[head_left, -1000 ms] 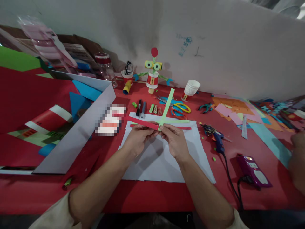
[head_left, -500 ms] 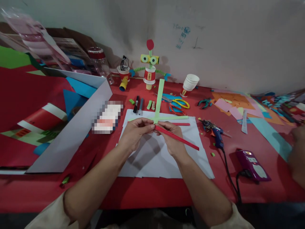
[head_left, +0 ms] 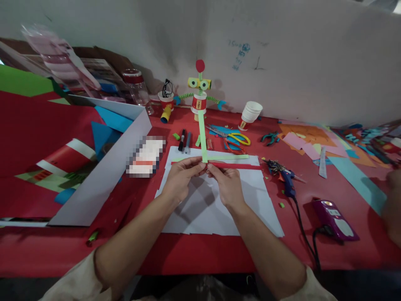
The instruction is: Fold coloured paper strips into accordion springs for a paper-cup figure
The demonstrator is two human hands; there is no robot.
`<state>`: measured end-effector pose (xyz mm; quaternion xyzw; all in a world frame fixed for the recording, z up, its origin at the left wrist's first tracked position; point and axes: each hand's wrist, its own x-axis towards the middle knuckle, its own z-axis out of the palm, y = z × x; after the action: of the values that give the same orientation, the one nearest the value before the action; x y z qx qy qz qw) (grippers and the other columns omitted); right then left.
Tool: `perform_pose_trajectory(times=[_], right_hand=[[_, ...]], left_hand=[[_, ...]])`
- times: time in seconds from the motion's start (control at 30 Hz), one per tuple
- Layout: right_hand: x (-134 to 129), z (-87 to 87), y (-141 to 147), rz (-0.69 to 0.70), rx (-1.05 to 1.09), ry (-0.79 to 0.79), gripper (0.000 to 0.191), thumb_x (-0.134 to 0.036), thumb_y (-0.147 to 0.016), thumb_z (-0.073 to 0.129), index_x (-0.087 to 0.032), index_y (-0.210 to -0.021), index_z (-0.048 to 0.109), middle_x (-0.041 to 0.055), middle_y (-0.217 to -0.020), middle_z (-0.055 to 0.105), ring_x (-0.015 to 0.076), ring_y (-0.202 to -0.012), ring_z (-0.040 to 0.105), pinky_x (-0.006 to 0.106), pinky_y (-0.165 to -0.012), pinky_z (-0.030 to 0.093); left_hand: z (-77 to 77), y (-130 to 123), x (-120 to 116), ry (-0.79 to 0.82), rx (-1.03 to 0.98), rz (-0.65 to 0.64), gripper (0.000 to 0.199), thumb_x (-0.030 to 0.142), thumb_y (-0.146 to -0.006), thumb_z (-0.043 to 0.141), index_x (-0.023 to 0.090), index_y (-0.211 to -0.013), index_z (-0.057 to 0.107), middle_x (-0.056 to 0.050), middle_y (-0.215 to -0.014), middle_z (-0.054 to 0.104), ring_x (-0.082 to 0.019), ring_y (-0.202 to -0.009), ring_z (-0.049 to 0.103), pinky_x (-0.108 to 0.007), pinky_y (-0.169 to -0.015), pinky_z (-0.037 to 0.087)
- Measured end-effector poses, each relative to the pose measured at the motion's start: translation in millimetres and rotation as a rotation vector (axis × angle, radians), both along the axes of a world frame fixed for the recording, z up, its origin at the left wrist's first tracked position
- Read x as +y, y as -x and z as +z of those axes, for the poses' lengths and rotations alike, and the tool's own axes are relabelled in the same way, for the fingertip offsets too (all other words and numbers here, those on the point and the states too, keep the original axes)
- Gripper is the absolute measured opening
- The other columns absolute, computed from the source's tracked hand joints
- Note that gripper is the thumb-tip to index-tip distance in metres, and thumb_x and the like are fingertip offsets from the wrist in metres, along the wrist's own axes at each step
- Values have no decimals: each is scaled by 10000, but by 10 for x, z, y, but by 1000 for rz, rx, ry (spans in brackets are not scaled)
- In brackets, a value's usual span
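Over the white paper point(head_left: 219, 209), my left hand point(head_left: 181, 175) and my right hand point(head_left: 225, 179) meet with fingertips pinched where two paper strips join. The light green strip point(head_left: 203, 136) stands away from me toward the cup robot. A red strip point(head_left: 244, 166) runs out to the right past my right hand. My left fingers are closed on the green strip's near end, my right fingers on the red strip. Behind them another green strip point(head_left: 232, 157) lies on the paper. The exact join is partly hidden by my thumbs.
A cup robot point(head_left: 199, 102) and stacked cups point(head_left: 250, 113) stand at the back. Scissors point(head_left: 236, 138) and markers point(head_left: 181, 141) lie beyond the paper. At right are a glue gun point(head_left: 288, 184) and a purple power strip point(head_left: 335, 221); at left, a white box point(head_left: 103, 184). Another person's hand point(head_left: 393, 200) is at far right.
The red strip has swung from slanting toward me to nearly level, pointing right. The green strip now tilts a little left. My right hand's fingers have shifted at the join.
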<state>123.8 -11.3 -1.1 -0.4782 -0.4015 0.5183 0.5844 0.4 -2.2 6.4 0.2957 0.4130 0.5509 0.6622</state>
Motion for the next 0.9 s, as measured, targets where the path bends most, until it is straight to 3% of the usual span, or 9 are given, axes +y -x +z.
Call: perform_pose_trajectory(times=[0.23,0.57,0.77,0.9], right_hand=[[10,40,-37,49,-56,29,101,-264,-660,707,-171,-698,705,-1,-596,656,134,-579,572,272,-575,461],[13,73,-70,80,104,105,179,-324,-660,722,-167,-620,646,-25,-545,588,92,-540,516,235,-556,411],[2,62,-71,57,37,74,212,-358,-718,677,-176,-628,617,-31,-550,578,91,-526,503,229,-534,400],[4,44,-65,35,21,78,216,-370,-729,667,-177,-649,612,-28,-581,599,96,-535,529,234,-550,425]], left_hand=[[-43,101,57,-34,101,-199,197,268,-654,759,138,-796,720,-60,-757,689,-149,-678,614,-294,-708,475],[-9,91,39,9,35,-225,133,225,-648,756,145,-720,679,-12,-715,658,-123,-664,614,-308,-786,482],[8,65,17,-15,90,-230,130,239,-678,730,158,-774,696,-9,-714,663,-118,-658,600,-274,-717,470],[4,20,-3,-64,166,-179,111,271,-688,720,162,-690,699,-5,-654,652,-110,-625,579,-254,-676,449]])
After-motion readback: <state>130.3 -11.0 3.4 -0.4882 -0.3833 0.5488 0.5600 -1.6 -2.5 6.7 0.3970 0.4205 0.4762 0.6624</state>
